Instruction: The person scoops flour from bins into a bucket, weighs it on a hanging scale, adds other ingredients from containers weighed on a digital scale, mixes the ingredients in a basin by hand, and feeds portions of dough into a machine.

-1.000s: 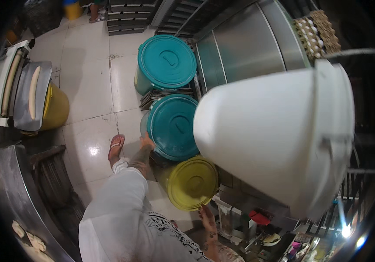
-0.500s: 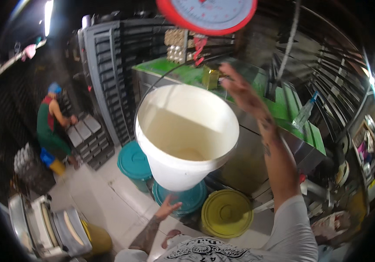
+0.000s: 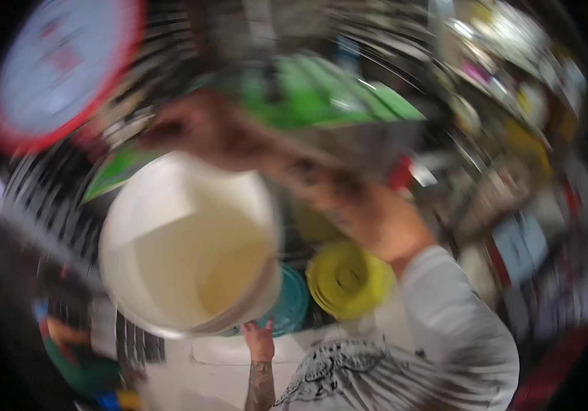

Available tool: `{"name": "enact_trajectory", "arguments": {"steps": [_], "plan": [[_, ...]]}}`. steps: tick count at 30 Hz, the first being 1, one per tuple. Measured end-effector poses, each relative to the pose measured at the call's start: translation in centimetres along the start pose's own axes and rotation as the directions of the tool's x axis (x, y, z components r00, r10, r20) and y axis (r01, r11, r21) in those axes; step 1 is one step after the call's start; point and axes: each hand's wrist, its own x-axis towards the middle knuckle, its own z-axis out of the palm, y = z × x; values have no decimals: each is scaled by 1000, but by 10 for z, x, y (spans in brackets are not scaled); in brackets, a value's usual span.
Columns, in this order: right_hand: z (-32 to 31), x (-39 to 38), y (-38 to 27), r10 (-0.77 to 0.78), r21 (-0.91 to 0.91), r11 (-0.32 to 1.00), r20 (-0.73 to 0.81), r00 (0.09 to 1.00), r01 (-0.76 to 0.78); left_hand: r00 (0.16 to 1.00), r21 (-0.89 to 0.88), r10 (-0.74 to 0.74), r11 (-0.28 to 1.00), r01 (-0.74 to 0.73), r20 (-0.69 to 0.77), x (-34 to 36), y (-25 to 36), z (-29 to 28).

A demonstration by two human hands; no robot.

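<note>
A large white bucket [image 3: 126, 253] hangs tilted below a round red-rimmed dial scale [image 3: 61, 65]. Pale contents or residue shows low inside it. My right hand [image 3: 201, 130] reaches across above the bucket's far rim, by the scale's lower edge. Motion smears its fingers, so their grip and the bucket's handle cannot be made out. Below the bucket, my left hand [image 3: 260, 339] is at its near underside, fingertips partly hidden behind the bucket and thumb apart; it appears to hold the bucket there.
A teal lidded bucket [image 3: 290, 301] and a yellow lidded bucket [image 3: 349, 281] stand on the floor beneath. Behind is a green-topped counter [image 3: 294, 92]. At lower left a co-worker in green [image 3: 78, 363] bends beside stacked trays. Cluttered shelves [image 3: 506, 82] line the right.
My view has swung right, so the scale and bucket sit further left. My right hand has come over the bucket's far rim toward the scale's underside. My left hand has come up to the bucket's underside.
</note>
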Motion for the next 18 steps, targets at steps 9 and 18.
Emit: {"name": "enact_trajectory", "arguments": {"steps": [9,18], "plan": [[-58,-363,-57,207,-196,920,-494,845,-340,982,159,-142,980,122,121,-10,-35,-1],[-208,-558,-161,307,-93,614,-886,346,-784,827,366,-422,885,287,373,50,-145,257]]}}
